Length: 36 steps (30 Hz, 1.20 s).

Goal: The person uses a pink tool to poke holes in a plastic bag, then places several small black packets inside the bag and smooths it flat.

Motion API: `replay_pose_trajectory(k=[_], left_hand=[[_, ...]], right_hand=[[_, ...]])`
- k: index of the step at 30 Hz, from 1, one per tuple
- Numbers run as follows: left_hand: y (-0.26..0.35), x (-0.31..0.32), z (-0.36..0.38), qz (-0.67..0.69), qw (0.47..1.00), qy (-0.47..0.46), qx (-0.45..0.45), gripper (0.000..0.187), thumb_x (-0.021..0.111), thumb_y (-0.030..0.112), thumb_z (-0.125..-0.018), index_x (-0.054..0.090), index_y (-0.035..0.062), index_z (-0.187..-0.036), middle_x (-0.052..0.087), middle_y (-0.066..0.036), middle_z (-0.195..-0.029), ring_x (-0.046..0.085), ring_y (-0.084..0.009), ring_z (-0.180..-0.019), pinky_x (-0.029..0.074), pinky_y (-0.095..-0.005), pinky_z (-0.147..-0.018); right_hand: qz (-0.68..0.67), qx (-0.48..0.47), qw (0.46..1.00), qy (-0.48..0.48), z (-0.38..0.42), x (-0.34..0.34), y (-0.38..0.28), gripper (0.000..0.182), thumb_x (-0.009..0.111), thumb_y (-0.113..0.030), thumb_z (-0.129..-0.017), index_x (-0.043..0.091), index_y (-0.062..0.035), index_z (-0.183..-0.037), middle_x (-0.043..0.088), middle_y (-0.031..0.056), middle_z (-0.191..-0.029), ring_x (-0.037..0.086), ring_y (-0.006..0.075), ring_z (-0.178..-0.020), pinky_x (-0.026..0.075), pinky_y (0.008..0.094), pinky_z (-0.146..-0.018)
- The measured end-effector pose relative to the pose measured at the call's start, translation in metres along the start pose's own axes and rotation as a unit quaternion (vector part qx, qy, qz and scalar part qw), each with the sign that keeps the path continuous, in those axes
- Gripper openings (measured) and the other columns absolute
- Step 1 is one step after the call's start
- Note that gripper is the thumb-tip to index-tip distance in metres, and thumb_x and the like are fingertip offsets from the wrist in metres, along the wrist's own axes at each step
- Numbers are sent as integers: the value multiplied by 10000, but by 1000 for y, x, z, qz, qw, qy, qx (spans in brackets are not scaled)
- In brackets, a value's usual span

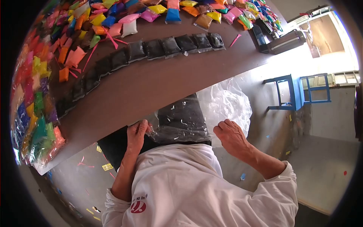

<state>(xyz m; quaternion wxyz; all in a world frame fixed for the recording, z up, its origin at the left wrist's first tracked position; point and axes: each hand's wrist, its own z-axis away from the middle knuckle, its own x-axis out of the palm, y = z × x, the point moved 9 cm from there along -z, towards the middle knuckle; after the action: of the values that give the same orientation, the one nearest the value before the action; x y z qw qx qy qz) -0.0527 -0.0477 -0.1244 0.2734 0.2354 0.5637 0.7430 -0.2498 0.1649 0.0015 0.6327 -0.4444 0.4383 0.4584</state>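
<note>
A large clear plastic bag point(227, 104) spreads over my lap below the table edge, its right part hanging toward the floor. My left hand point(137, 130) is closed on the bag's left end, thumb on top. On the right, my right hand point(228, 133) has its fingers curled together at the bag's lower right edge, pinching the plastic. Dark cloth shows through the middle of the film. On the brown table point(151, 87), a curved row of black packets point(153, 49) lies beyond my hands.
Many colourful small packets point(149, 14) cover the table's far side, with more in clear bags point(41, 128) at left. Pink plastic tools point(90, 56) lie among them. A metal flask point(287, 41) lies at the right end. A blue stool point(297, 90) stands on the floor.
</note>
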Motion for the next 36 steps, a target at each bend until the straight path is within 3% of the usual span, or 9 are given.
replay_pose_trajectory(k=[8,11,12,15,19,20,24,33,36], left_hand=[[35,32,-24,101,991,-64,57,176,534,153,-1031,613,2,-985,606,-37,-810,561,-107,-729,476,-263,-670],[40,35,-28,51,996,-61,38,204,524,142,-1027,583,22,-874,546,-24,-744,581,-157,-778,494,-310,-762],[41,36,-28,47,996,-64,38,204,524,145,-1028,584,21,-877,548,-23,-748,581,-154,-780,494,-308,-757],[39,34,-24,35,997,-63,28,212,525,156,-1030,587,18,-881,555,-22,-756,582,-144,-783,496,-304,-748],[24,33,-21,22,997,-66,13,202,536,182,-1030,614,9,-962,610,-23,-822,560,-97,-725,487,-263,-689],[22,35,-20,20,998,-66,8,203,540,187,-1028,615,9,-966,612,-22,-825,563,-95,-725,488,-260,-685],[20,33,-19,7,998,-60,-16,211,556,205,-1019,618,6,-986,628,-18,-850,580,-85,-738,492,-252,-674],[21,29,-19,-7,998,-60,-24,226,528,202,-1032,622,7,-967,624,-41,-892,595,-105,-780,507,-273,-730],[23,24,-18,1,999,-44,3,240,503,186,-1040,614,2,-933,621,-61,-904,604,-117,-808,520,-284,-750]], right_hand=[[-148,22,980,-129,-6,-2,-14,412,811,-348,-745,575,-51,-906,655,78,-695,656,294,-731,432,426,-811],[-144,57,976,-151,-29,6,-13,485,810,-386,-740,592,-40,-1001,675,84,-738,658,308,-761,441,445,-818],[-178,57,973,-137,-38,10,-14,637,815,-381,-753,569,-2,-1201,688,146,-833,675,320,-763,486,443,-773],[-413,96,892,-160,-68,42,-11,651,804,-372,-776,556,19,-1233,703,141,-877,696,275,-803,517,410,-763],[-406,43,888,-210,-91,51,-49,390,774,-338,-805,633,-26,-990,693,93,-863,691,223,-815,522,362,-740],[-399,7,899,-182,-95,43,-61,216,729,-207,-794,606,-43,-864,674,89,-833,675,249,-797,518,373,-714],[-295,-153,943,-2,-97,18,-91,106,618,-30,-703,550,-48,-782,641,105,-1015,647,304,-859,522,439,-719],[-206,-152,961,-102,-59,17,-115,267,610,-98,-833,539,-34,-1082,606,160,-1037,651,336,-924,533,452,-772],[-206,-75,957,-191,-40,17,-92,202,608,-47,-800,573,-20,-997,615,168,-1009,647,332,-955,531,431,-711]])
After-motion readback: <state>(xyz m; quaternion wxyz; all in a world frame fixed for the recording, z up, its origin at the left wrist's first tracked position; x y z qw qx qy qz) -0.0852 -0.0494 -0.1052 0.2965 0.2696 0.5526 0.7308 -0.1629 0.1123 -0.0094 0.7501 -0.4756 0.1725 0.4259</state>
